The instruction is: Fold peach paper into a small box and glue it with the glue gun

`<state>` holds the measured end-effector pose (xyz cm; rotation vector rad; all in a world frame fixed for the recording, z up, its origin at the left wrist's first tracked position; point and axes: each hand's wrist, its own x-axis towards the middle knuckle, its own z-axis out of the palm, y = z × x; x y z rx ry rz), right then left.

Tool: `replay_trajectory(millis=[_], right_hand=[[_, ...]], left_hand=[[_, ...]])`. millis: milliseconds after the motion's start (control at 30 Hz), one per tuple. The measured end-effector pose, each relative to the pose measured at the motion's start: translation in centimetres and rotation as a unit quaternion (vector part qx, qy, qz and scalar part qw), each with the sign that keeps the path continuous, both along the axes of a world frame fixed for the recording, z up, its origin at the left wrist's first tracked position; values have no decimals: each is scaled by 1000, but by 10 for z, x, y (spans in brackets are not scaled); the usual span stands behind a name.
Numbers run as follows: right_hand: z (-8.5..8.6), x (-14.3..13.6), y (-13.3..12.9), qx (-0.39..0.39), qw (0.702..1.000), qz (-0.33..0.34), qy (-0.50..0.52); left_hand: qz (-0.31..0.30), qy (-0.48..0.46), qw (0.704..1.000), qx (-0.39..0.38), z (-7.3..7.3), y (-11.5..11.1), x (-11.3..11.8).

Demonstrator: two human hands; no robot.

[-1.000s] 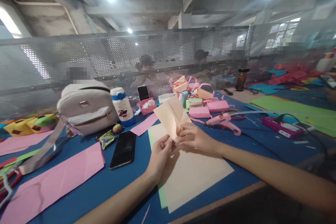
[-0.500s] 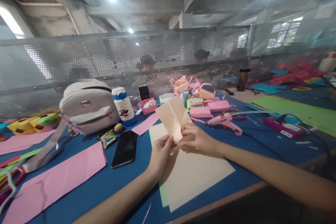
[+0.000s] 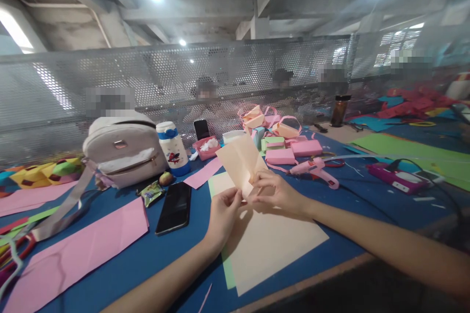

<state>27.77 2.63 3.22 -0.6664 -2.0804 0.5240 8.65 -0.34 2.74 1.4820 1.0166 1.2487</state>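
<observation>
A folded sheet of cream paper [image 3: 237,159] stands tilted up between my two hands, its upper part spread and its lower end pinched. My left hand [image 3: 224,210] grips the lower left edge between thumb and fingers. My right hand [image 3: 275,190] pinches the lower right side, fingers bent over the paper. Part of the lower edge is hidden by my fingers. Under both hands lies a larger flat cream sheet [image 3: 275,249], with a green sheet [image 3: 228,271] showing along its left side.
A pink glue gun [image 3: 317,172] lies right of my hands, near pink paper boxes [image 3: 304,148]. To the left are a black phone [image 3: 174,209], a bottle [image 3: 172,149], a pale backpack [image 3: 123,154] and a pink sheet [image 3: 84,249]. A perforated metal screen [image 3: 157,73] rises behind.
The upper part of the folded paper has shifted slightly to the left. Both hands keep their hold and have barely moved.
</observation>
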Motion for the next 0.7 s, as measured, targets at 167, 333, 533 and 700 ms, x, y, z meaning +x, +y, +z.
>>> replay_trajectory(millis=[167,333,533,700], right_hand=[[6,0,-5,-38,999,-18,-6],[9,1,-5,-51,999,0,-17],[10,1,-6,-62,998,-9,-7],[13,-1,-10,-77,997,-5,2]], left_hand=[[6,31,999,30,2,-1,0],[4,51,998,37,2,-3,0],[-22,64,997,47,9,-12,2],[-40,39,996,67,7,-12,3]])
